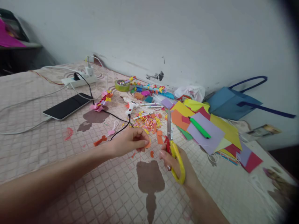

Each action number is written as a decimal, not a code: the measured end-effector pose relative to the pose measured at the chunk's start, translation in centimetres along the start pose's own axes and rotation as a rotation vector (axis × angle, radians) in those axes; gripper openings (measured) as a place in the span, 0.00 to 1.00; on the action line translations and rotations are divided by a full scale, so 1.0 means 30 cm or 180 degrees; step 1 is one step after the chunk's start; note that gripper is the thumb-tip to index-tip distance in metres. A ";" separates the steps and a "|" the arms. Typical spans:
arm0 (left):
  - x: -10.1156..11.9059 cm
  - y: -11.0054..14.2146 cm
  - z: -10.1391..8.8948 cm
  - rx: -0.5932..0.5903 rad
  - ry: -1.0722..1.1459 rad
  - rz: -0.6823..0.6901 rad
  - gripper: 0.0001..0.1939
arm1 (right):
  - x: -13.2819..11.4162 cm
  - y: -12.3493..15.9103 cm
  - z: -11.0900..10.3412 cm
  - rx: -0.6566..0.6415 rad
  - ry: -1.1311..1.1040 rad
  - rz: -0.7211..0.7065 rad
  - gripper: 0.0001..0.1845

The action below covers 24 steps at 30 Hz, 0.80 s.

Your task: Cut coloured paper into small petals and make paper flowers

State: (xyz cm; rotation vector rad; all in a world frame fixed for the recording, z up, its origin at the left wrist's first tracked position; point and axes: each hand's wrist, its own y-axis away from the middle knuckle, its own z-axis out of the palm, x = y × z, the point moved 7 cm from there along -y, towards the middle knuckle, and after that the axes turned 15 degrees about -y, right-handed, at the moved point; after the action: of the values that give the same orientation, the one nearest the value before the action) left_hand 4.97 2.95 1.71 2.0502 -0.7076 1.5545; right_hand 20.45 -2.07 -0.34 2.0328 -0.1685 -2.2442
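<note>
My left hand (133,140) is closed in a pinch on a small piece of orange paper (148,144), mostly hidden by the fingers. In my right hand (178,163) are scissors (177,161) with yellow and red handles, their blades pointing up and away from me. The blades look closed together, and no paper is between them. Just beyond my hands lie an orange paper strip (159,137) and a heap of tiny coloured paper scraps (149,122). A small orange scrap (152,154) rests on the tablecloth between my hands.
A white glue gun (131,105) with a black cord lies behind my left hand. Leftward are a tablet-like black device (67,106) and a power strip (79,81). Coloured paper sheets (205,130), a green marker (200,127) and a blue bag (233,102) are to the right.
</note>
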 end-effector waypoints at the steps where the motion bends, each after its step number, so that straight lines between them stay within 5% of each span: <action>1: 0.003 0.003 0.014 -0.0034 -0.0091 0.0038 0.05 | 0.006 0.004 0.014 -0.0025 0.0009 0.0037 0.17; 13: -0.004 0.028 0.079 0.0074 -0.0785 0.0066 0.07 | 0.023 0.005 0.063 -0.0038 0.0071 0.0025 0.12; 20: -0.047 0.025 0.104 -0.0090 0.0552 -0.0522 0.12 | 0.002 0.011 0.046 0.0328 -0.0126 -0.0203 0.11; 24: -0.070 0.031 0.120 -0.0087 0.0675 -0.0724 0.11 | 0.003 0.014 0.038 0.0406 -0.0299 -0.0254 0.13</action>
State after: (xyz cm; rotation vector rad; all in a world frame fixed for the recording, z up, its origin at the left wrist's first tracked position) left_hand 6.50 0.16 -1.15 1.8387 -0.3997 1.5883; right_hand 19.31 -2.49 -0.25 2.0299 -0.2489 -2.4382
